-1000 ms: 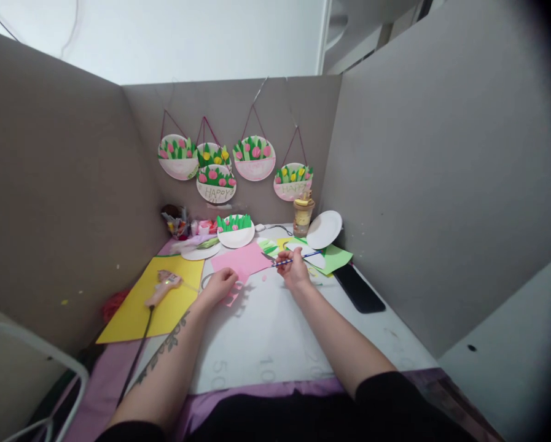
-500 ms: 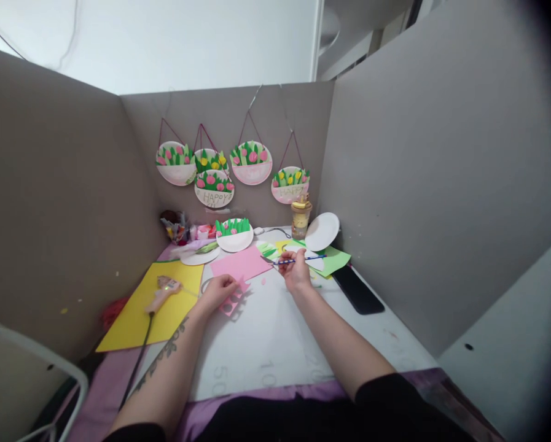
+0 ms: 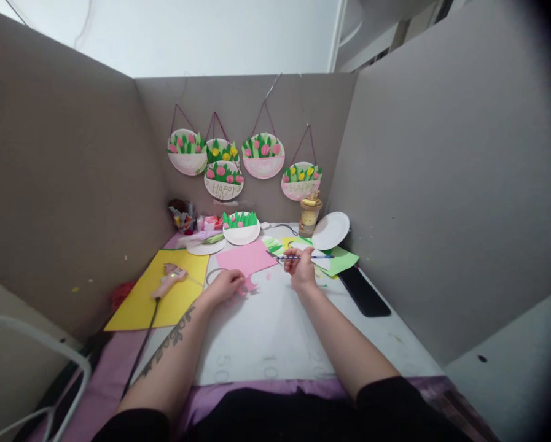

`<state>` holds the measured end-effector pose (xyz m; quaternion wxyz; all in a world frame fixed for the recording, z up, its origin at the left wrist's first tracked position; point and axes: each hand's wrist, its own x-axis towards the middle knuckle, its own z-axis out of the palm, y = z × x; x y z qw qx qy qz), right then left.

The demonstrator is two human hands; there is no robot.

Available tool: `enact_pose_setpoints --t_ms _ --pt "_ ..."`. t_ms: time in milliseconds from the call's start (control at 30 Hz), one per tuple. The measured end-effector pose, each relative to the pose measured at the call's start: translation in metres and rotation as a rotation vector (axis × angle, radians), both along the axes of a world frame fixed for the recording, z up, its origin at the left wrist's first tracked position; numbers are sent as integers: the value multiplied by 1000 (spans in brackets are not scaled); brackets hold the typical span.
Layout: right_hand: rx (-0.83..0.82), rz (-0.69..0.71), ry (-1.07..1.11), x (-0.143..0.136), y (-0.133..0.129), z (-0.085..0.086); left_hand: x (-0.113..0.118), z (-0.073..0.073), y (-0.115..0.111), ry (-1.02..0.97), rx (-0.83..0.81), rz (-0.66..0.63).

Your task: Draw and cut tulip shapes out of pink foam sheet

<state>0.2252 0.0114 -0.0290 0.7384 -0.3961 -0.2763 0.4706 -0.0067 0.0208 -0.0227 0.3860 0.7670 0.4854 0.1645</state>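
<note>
My left hand (image 3: 226, 285) is closed, its fingertips pinched on a scrap of pink paper (image 3: 248, 285) with cut-out edges. Much of that scrap is hidden behind the hand. In my right hand (image 3: 300, 270) is a slim blue patterned pencil (image 3: 321, 257), held level across the fingers above the table. A dark pointed shape shows at the pencil's left end; whether it belongs to the pencil I cannot tell. A small pink cut piece (image 3: 268, 277) lies between the hands. Just beyond them is a pink sheet (image 3: 242, 256).
On the left, a corded glue gun (image 3: 169, 281) rests on a yellow sheet (image 3: 141, 310). A black phone (image 3: 365, 293) and green paper (image 3: 344, 263) lie at right. Behind stand a paper-plate basket (image 3: 241, 234), a lidded cup (image 3: 309, 218) and a white plate (image 3: 331, 231). Grey panels (image 3: 422, 184) enclose the table.
The holed pink scrap has turned under my left hand, so its row of holes is now mostly hidden. My right hand still holds the pencil. The view has shifted slightly.
</note>
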Motion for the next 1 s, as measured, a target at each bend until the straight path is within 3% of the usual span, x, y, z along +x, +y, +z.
enact_pose_setpoints --t_ms 167,300,467,667,900,1000 --pt "-41 191 -138 -10 -8 -4 2 -10 5 181 233 -29" --pt "-52 382 -371 -24 -13 -14 8 -11 3 276 343 -16" --pt "-1 276 -711 -38 -16 -28 12 -15 3 325 399 -19" --pt "25 218 -771 -47 -16 -31 9 -14 4 262 574 -26" --pt "9 109 -877 -51 -12 -37 8 -6 -4 257 434 -225" --pt "-4 97 -886 -50 -10 -38 9 -6 -4 273 425 -229"
